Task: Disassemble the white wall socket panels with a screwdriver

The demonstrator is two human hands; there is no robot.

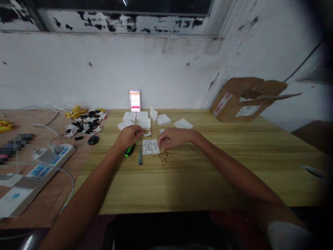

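A white socket part [150, 147] lies flat on the wooden table [208, 166] between my hands. My left hand [129, 136] rests just left of it, fingers curled in a pinch on something small I cannot make out. Under that hand lies a green-and-black screwdriver [129, 150], and a thin blue-handled screwdriver [140, 156] lies beside it. My right hand [171, 138] sits at the part's right edge with fingers curled together; what they pinch is too small to tell. Small brass pieces [163, 157] are scattered below it.
Several white socket plates [145, 121] lie behind my hands, a phone [135, 100] leaning on the wall. A pile of black, white and yellow parts [84, 125] and power strips [39, 170] lie left. An open cardboard box [241, 100] stands at back right.
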